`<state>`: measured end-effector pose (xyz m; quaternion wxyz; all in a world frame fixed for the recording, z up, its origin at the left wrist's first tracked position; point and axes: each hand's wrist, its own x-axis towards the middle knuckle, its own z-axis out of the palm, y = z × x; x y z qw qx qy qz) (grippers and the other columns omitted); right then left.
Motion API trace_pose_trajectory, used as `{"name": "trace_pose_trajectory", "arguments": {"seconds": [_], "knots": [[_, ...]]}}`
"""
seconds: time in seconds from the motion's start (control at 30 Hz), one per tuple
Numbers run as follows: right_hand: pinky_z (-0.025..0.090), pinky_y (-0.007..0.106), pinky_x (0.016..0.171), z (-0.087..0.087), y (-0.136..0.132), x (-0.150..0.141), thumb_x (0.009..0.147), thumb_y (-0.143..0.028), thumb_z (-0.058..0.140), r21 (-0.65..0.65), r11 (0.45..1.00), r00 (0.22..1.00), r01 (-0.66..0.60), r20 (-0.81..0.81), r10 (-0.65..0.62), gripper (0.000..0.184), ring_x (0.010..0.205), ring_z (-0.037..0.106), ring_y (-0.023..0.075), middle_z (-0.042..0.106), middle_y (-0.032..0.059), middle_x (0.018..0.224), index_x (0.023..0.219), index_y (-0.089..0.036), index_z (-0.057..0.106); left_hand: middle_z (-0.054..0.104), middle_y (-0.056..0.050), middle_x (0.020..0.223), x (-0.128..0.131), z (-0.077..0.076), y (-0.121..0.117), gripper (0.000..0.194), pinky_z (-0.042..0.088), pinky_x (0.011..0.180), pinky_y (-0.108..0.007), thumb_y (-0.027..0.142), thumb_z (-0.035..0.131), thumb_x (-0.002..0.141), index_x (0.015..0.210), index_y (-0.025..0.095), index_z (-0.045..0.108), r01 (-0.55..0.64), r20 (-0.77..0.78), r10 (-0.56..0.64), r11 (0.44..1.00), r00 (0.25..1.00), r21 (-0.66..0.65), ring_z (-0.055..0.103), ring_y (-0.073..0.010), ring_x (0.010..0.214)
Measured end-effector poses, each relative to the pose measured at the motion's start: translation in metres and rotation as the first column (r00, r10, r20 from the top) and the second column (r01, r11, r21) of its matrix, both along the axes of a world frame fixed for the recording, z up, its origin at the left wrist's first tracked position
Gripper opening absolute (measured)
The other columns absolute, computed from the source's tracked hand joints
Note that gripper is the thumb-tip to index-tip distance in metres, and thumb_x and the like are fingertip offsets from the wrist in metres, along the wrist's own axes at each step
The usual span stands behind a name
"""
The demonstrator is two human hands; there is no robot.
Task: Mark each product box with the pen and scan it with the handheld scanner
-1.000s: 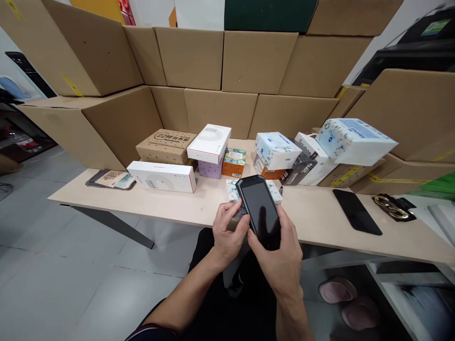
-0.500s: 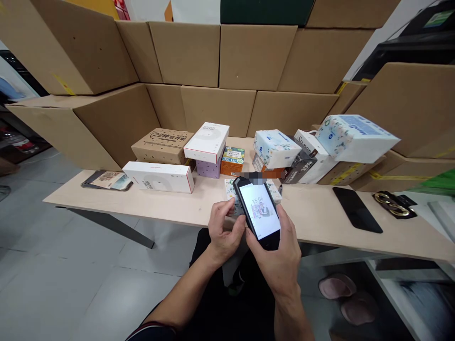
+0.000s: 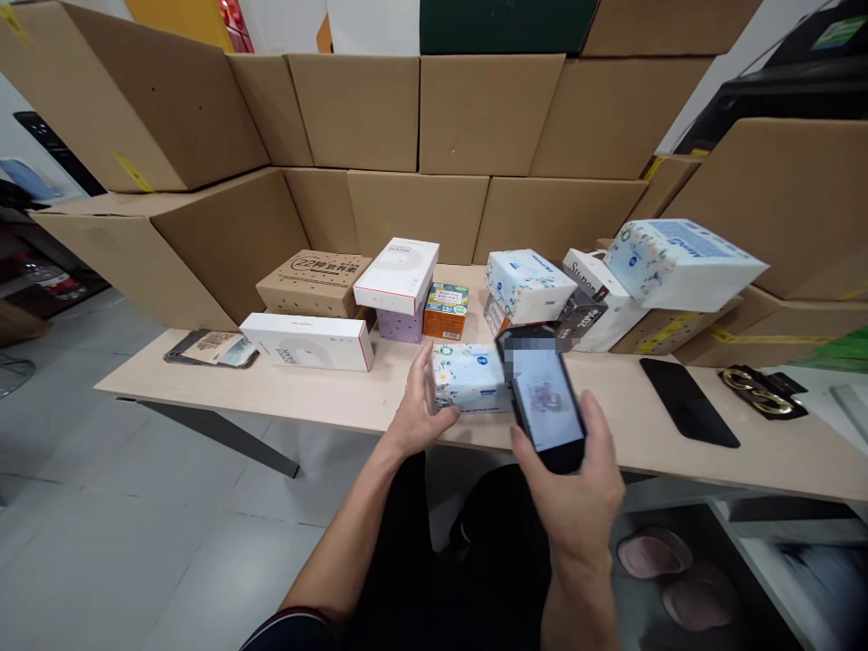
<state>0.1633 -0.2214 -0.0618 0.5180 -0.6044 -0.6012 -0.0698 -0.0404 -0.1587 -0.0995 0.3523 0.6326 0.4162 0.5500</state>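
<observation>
A lit black smartphone (image 3: 546,398) is gripped in my right hand (image 3: 576,488), its screen facing up toward me. My left hand (image 3: 420,411) is at the left end of a white and blue tissue pack (image 3: 467,366) on the table. Its fingers stretch along the pack's left side and the thumb is apart in front; whether they press on it I cannot tell. The phone hides the pack's right end. Just behind stand an orange and green box (image 3: 446,318) and a purple box (image 3: 399,325).
A white power bank box (image 3: 305,344) stands at left, near banknotes (image 3: 215,347). Another lies on the stack behind it. More tissue packs (image 3: 684,262) sit at right, beside a dark phone (image 3: 688,402). Cardboard boxes (image 3: 420,212) wall the table's (image 3: 339,398) back.
My right hand has moved right with the phone. My left hand has come away from the phone to the tissue pack, its fingers opening. More of the pack shows now.
</observation>
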Motion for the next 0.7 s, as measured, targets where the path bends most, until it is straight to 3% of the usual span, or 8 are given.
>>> {"name": "trace_pose_trajectory", "arguments": {"seconds": [0.13,0.27,0.33,0.47,0.7], "knots": [[0.049,0.056,0.103,-0.006,0.01,0.044,0.074,-0.053,0.076,-0.09,0.965,0.968,0.248,-0.017,-0.25,0.089,0.124,0.061,0.04,0.062,0.0211,0.138,0.148,-0.013,0.048,0.03,-0.011,0.162,0.003,-0.001,0.001,0.098,0.03,0.124,-0.05,0.037,0.08,0.078,0.157,0.03,0.023,-0.007,-0.033,0.007,1.0,0.999,-0.005,0.029,-0.0338,0.152],[0.047,0.057,0.098,-0.024,0.029,0.095,0.072,-0.054,0.071,-0.156,0.908,0.922,0.388,0.053,-0.384,0.088,0.12,0.06,0.0454,0.064,0.0262,0.133,0.145,-0.008,0.053,0.035,-0.012,0.158,0.006,-0.003,0.002,0.094,0.035,0.121,-0.049,0.033,0.08,0.078,0.155,0.028,0.027,-0.063,-0.068,0.066,0.997,0.995,0.041,0.035,-0.0327,0.148],[0.047,0.058,0.091,-0.037,0.04,0.118,0.068,-0.054,0.072,-0.17,0.893,0.909,0.417,0.082,-0.409,0.092,0.112,0.062,0.0495,0.065,0.0331,0.124,0.142,-0.002,0.055,0.039,-0.014,0.155,0.008,-0.004,0.003,0.092,0.04,0.117,-0.049,0.031,0.08,0.078,0.154,0.028,0.029,-0.087,-0.079,0.093,0.993,0.992,0.074,0.04,-0.0325,0.145],[0.045,0.057,0.084,-0.054,0.059,0.144,0.063,-0.05,0.077,-0.232,0.857,0.888,0.46,0.134,-0.44,0.095,0.104,0.062,0.0508,0.067,0.0349,0.113,0.142,-0.003,0.055,0.047,-0.014,0.148,0.01,-0.004,0.003,0.089,0.048,0.11,-0.046,0.028,0.081,0.077,0.152,0.028,0.033,-0.139,-0.098,0.153,0.98,0.983,0.141,0.049,-0.031,0.139],[0.041,0.051,0.078,-0.056,0.075,0.153,0.064,-0.055,0.076,-0.31,0.819,0.875,0.484,0.163,-0.456,0.091,0.1,0.061,0.0448,0.066,0.0298,0.11,0.14,-0.008,0.058,0.051,-0.014,0.144,0.01,0.0,0.0,0.086,0.049,0.109,-0.044,0.024,0.081,0.077,0.15,0.027,0.036,-0.181,-0.146,0.207,0.969,0.968,0.17,0.053,-0.0297,0.135]]}}
